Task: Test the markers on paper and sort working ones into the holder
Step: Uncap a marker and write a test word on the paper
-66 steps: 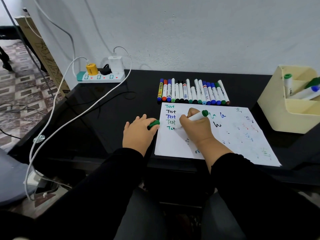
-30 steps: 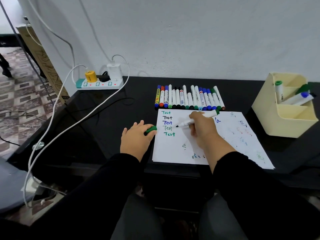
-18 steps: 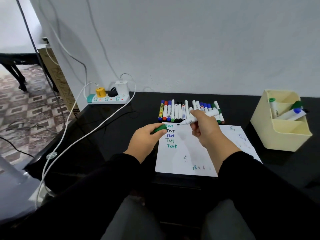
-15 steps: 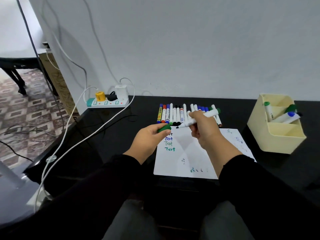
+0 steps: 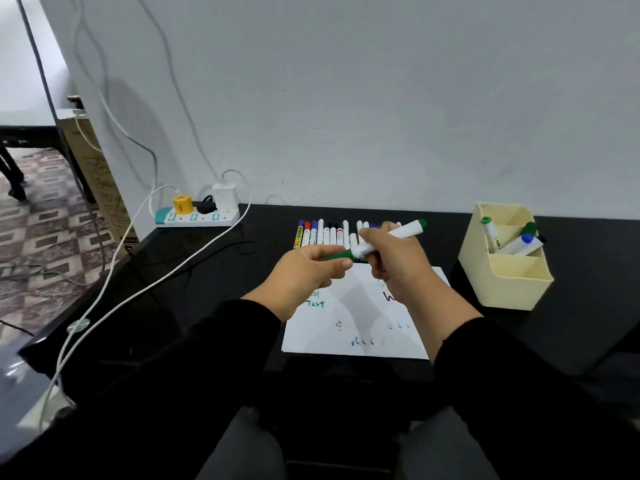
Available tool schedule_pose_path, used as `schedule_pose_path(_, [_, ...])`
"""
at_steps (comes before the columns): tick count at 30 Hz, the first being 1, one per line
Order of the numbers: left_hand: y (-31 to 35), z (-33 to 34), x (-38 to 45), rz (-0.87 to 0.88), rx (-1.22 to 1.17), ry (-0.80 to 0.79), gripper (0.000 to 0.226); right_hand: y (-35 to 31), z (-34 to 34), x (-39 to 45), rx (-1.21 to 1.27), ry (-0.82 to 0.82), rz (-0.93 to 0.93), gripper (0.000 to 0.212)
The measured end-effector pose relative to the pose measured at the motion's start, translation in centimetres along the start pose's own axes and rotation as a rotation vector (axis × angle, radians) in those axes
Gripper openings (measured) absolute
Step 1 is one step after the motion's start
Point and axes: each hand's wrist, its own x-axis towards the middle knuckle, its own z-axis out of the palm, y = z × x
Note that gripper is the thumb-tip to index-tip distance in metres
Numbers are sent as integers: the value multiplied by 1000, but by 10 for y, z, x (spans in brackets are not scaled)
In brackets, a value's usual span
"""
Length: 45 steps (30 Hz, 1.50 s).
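Mid-frame, above paper (image 5: 360, 317): right hand (image 5: 398, 263) grips green marker (image 5: 391, 239); left hand (image 5: 308, 271) pinches its green cap (image 5: 341, 255) at tip.

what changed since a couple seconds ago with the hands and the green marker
The right hand lifted the white green-ended marker off the white paper sheet; the left hand rose and pushed the green cap onto its tip. The row of markers and the cream plastic holder stayed put.
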Motion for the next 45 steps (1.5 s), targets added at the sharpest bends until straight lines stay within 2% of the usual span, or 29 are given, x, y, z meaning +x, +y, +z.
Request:
schedule_pose_path(3, [4, 3, 0, -25, -17, -10, 11, -3, 1, -2, 58, 20, 14, 44])
schedule_pose_path(16, [9, 6, 3, 18, 117, 56, 8, 5, 10, -4, 183, 104, 145, 31])
schedule_pose_path(24, [-6, -9, 11, 77, 324, 89, 41, 11, 14, 6, 92, 70, 197, 29])
schedule_pose_path(27, [-30, -17, 21, 8, 542, 74, 67, 5, 4, 15, 73, 188, 136, 22])
schedule_pose_path(30, [-62, -27, 31, -153, 889, 83, 72, -5, -17, 23, -92, 314, 15, 4])
schedule_pose_path(33, [-86, -34, 39, -259, 1109, 79, 68, -5, -42, 33, -235, 503, -160, 15])
schedule_pose_path(36, [-99, -36, 40, -249, 1157, 101, 64, 3, -67, 42, -443, 679, -276, 25])
schedule_pose_path(38, [-103, -35, 38, -213, 1189, 119, 63, 8, -80, 46, -494, 759, -284, 31])
schedule_pose_path(41, [-111, -37, 37, -198, 1221, 140, 62, 16, -91, 52, -555, 844, -166, 37])
schedule_pose_path(45, [-115, -36, 38, -204, 1231, 160, 62, 21, -102, 57, -550, 895, -78, 41])
